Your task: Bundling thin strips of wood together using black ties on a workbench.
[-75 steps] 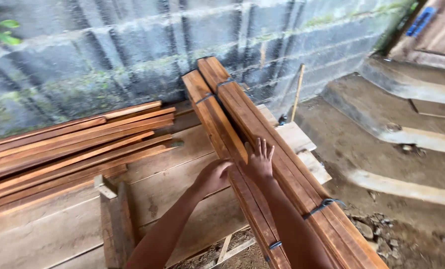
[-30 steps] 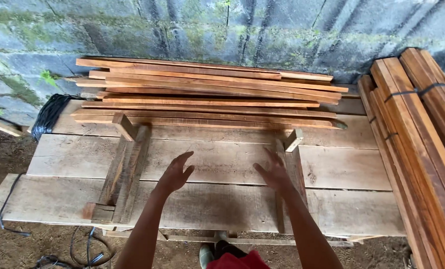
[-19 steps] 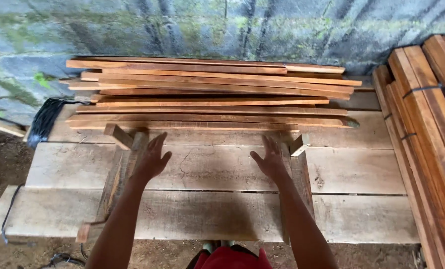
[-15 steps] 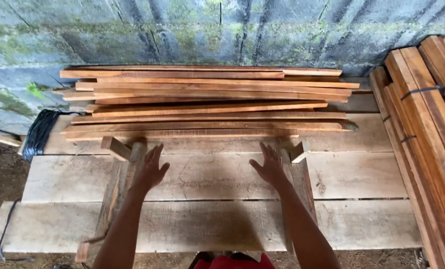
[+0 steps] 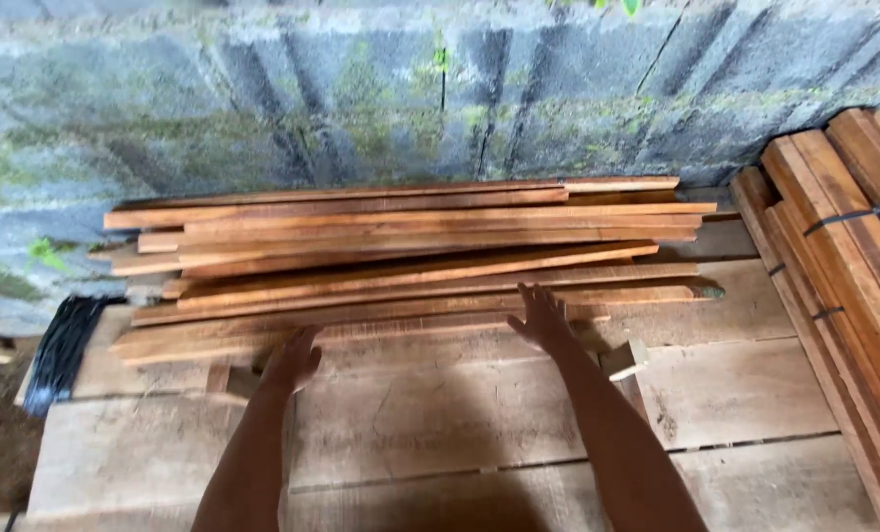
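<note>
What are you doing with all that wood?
A person's left hand and right hand are both open, reaching to the nearest slat in a loose pile of reddish slats on a plank table against a block wall. Strapped bundles of timber lie on the right.

No packages, labels, signs or screens anywhere in view.

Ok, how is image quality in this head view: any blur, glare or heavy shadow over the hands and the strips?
Head view: soft, even daylight, no glare. Slight motion blur softens the block wall and the left hand; the right hand and the loose wooden strips read clearly enough. A dim shadow lies on the plank bench between the forearms. The strapped bundles are cut off at the right edge.
</note>
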